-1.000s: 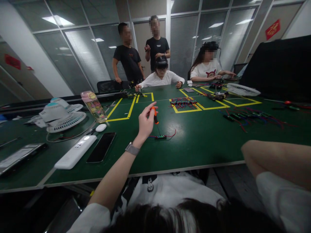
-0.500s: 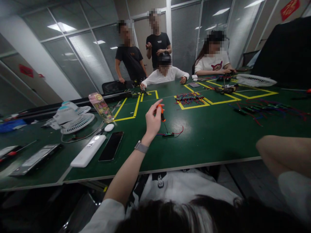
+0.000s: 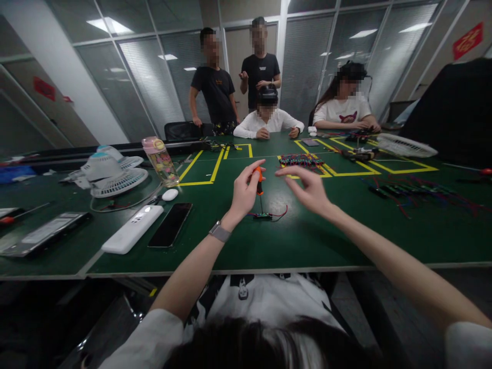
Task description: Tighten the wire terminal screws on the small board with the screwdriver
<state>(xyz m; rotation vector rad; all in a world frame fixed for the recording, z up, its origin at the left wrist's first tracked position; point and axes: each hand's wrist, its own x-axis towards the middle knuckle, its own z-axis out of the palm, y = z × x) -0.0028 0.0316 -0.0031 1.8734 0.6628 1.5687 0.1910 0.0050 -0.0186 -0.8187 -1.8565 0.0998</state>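
Observation:
My left hand (image 3: pixel 246 192) is closed round the orange and black handle of a screwdriver (image 3: pixel 260 190). The screwdriver stands nearly upright, its thin shaft reaching down to a small green circuit board (image 3: pixel 263 216) on the table. Red and dark wires stick out from both ends of that board. My right hand (image 3: pixel 307 190) hovers just to the right of the screwdriver, fingers stretched out and apart from the thumb, with nothing in it. Behind it, a cluster of wired circuit boards (image 3: pixel 302 161) lies inside a yellow taped rectangle.
On the green table (image 3: pixel 307 246), a phone (image 3: pixel 171 225), white power bank (image 3: pixel 133 229), white earbud case (image 3: pixel 169 195), bottle (image 3: pixel 160 161) and fan (image 3: pixel 119 179) stand left. More wired boards (image 3: pixel 415 189) lie right. Several people are across the table.
My right hand has come in from the right edge to beside the screwdriver. The left hand still holds the screwdriver on the board. The person opposite has drawn one hand inward.

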